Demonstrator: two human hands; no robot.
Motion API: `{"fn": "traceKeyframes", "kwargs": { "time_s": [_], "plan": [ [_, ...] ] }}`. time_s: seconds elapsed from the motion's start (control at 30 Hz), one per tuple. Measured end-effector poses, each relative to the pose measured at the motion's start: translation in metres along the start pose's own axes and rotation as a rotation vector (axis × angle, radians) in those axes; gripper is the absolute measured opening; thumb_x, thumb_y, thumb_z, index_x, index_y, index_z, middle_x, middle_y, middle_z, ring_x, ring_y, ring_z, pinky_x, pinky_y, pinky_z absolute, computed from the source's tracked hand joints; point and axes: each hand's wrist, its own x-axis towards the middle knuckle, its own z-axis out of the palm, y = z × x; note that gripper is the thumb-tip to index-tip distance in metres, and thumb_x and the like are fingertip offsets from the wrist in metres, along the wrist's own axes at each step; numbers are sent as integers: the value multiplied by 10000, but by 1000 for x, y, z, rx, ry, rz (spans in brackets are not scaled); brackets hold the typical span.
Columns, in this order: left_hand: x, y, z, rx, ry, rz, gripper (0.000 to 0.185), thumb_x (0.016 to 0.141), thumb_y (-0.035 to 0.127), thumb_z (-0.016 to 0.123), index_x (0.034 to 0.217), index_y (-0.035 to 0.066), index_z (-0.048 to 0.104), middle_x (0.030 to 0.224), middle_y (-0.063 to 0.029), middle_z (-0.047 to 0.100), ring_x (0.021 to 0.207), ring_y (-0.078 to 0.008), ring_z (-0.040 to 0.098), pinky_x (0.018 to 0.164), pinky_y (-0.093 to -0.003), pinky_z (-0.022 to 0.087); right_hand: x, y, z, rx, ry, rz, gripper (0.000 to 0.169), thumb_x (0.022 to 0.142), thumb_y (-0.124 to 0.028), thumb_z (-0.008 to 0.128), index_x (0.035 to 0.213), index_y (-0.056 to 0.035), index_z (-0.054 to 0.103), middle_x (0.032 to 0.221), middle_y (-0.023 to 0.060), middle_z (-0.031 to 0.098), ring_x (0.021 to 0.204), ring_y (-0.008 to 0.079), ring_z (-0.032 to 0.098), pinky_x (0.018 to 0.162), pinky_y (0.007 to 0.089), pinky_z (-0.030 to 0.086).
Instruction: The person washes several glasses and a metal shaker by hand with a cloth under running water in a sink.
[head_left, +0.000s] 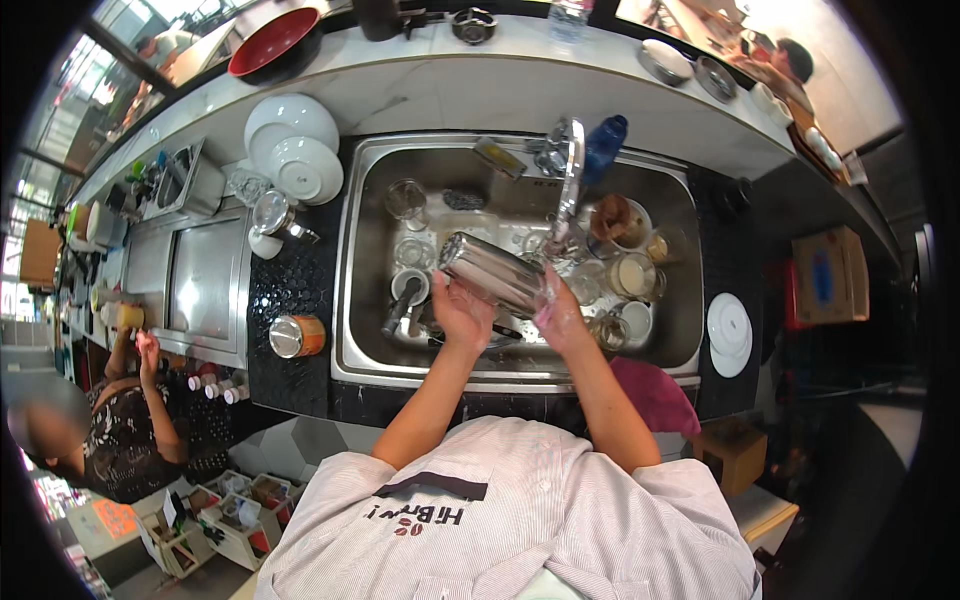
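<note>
A shiny stainless steel cylinder (495, 271), perhaps a shaker tin, lies tilted between my two hands over the sink. My left hand (463, 313) supports it from below on its near left side. Around its lower right end is my right hand (561, 311), wet, with something pinkish at the palm that is too blurred to name. The chrome faucet (576, 161) ends just above that hand. Below, the steel sink (346, 300) holds glass cups (406, 199), a white cup (636, 321), a glass jar (630, 276) and a bowl with brown residue (636, 225).
White plates (306, 171) stack left of the sink, near an orange-labelled jar (297, 335). More plates (729, 334) sit at right. A blue bottle (604, 146) stands behind the faucet; a maroon cloth (656, 394) hangs over the front edge. Another person (131, 427) is at left.
</note>
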Motion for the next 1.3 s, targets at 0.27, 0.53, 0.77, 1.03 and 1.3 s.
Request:
{"fn": "traceKeyframes", "kwargs": {
  "time_s": [0.27,0.53,0.77,1.03,1.3],
  "plan": [
    [16,-42,10,23,8,-315,585,876,504,608,1195,20,530,1083,-156,645,950,-296,661,910,-440,539,-57,5,24,300,-375,-228,487,999,-315,487,1327,44,491,1298,186,583,1196,318,572,1041,411,463],
    [1,-62,14,367,308,-410,424,813,348,729,1081,50,592,916,-126,651,853,-286,671,788,-463,559,-30,16,38,-310,-179,-412,385,991,-256,499,1280,0,508,1213,143,589,1103,255,583,925,383,505],
    [2,-52,16,31,-38,-319,447,828,438,688,1071,67,634,930,-94,708,808,-226,698,777,-397,576,-23,18,55,-526,-128,-479,329,968,-224,502,1217,-9,524,1124,129,597,1014,245,591,857,376,505],
    [-23,21,46,-144,-271,-244,684,801,461,740,1304,68,493,1091,-125,664,944,-295,684,841,-456,569,-8,30,72,-601,-92,-481,265,942,-187,506,1144,-19,542,1022,114,606,912,235,599,780,367,505],
    [8,-24,27,33,-1,-360,293,807,329,676,962,80,671,891,-88,710,768,-232,699,756,-387,574,-2,20,47,-675,54,-588,204,916,-150,510,1072,-30,560,920,98,615,810,224,608,702,359,505]
  ]
}}
